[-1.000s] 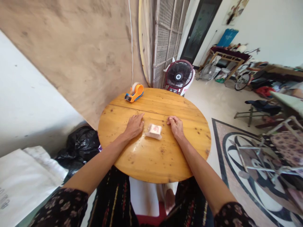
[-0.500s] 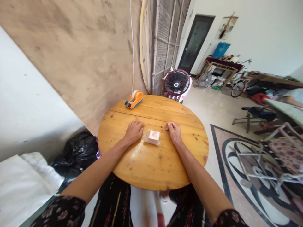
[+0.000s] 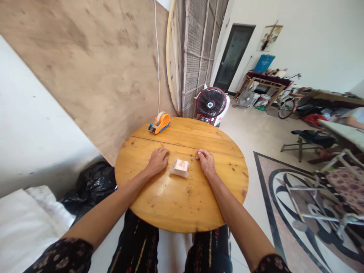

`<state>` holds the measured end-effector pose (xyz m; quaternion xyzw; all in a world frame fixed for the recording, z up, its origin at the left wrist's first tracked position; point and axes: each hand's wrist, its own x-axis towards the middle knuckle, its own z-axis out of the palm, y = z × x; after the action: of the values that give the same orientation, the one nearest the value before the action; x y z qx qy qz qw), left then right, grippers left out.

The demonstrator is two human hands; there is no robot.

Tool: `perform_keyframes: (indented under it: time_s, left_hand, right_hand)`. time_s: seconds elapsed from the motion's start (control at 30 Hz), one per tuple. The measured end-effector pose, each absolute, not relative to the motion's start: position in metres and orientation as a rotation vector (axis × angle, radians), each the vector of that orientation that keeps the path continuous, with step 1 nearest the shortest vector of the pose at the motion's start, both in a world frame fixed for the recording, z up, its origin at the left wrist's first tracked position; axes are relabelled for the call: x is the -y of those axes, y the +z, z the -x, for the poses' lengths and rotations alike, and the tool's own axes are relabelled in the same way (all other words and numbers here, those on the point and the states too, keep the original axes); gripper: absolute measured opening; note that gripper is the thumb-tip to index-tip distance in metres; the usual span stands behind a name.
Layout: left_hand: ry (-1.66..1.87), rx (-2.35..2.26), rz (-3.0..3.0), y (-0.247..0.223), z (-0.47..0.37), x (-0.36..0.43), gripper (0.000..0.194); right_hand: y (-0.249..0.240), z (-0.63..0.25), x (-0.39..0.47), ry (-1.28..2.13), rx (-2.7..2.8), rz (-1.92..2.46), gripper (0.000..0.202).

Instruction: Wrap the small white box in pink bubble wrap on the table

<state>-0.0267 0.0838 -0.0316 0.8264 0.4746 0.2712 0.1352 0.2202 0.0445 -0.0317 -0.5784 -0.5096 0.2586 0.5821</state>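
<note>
A small pale box in clear plastic wrap (image 3: pixel 180 168) lies on the round wooden table (image 3: pixel 170 204), between my hands and touching neither. My left hand (image 3: pixel 159 160) rests palm down on the wood to the left of the box, fingers loosely spread and holding nothing. To the right of the box, my right hand (image 3: pixel 206 160) lies on its side on the tabletop with its fingers curled together; whether anything small is inside them is hidden. An orange and blue tape dispenser (image 3: pixel 160 123) with a roll of tape stands near the table's far left edge.
Behind the table stands a dark red fan (image 3: pixel 211 104). A plywood panel (image 3: pixel 93 60) leans along the left, above black plastic bags (image 3: pixel 93 180). At the right are a white metal frame chair (image 3: pixel 315 212) and a folding stool (image 3: pixel 303 143). A person's arm shows at the far right.
The view has shifted slightly, and the legs under the table have moved closer together. Both hands stay in about the same place beside the box.
</note>
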Motion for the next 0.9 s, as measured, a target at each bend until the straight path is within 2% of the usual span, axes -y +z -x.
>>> perform_keyframes:
  time_s: [0.23, 0.37, 0.5, 0.6, 0.8, 0.9]
  left_hand:
    - [0.766, -1.397, -2.248, -0.022, 0.018, -0.092, 0.030]
    - [0.864, -1.393, -2.090, -0.016, 0.017, -0.090, 0.034]
    - [0.844, -1.052, -1.775, -0.009, 0.023, -0.078, 0.033]
    - [0.718, -0.910, -1.576, 0.000, 0.029, -0.073, 0.040]
    - [0.567, -0.761, -1.646, 0.009, 0.030, -0.071, 0.041]
    - [0.562, -0.767, -1.691, 0.009, 0.028, -0.070, 0.040]
  right_hand:
    - [-0.035, -0.221, -0.046, 0.681, 1.225, 1.305, 0.022]
    - [-0.021, -0.215, -0.036, 0.701, 1.274, 1.282, 0.020]
    - [0.000, -0.205, -0.021, 0.664, 1.407, 1.247, 0.017]
    - [0.011, -0.198, -0.014, 0.681, 1.550, 1.170, 0.012]
    - [0.009, -0.186, -0.013, 0.633, 1.812, 1.131, 0.019]
    - [0.003, -0.183, -0.014, 0.538, 1.865, 1.172, 0.015]
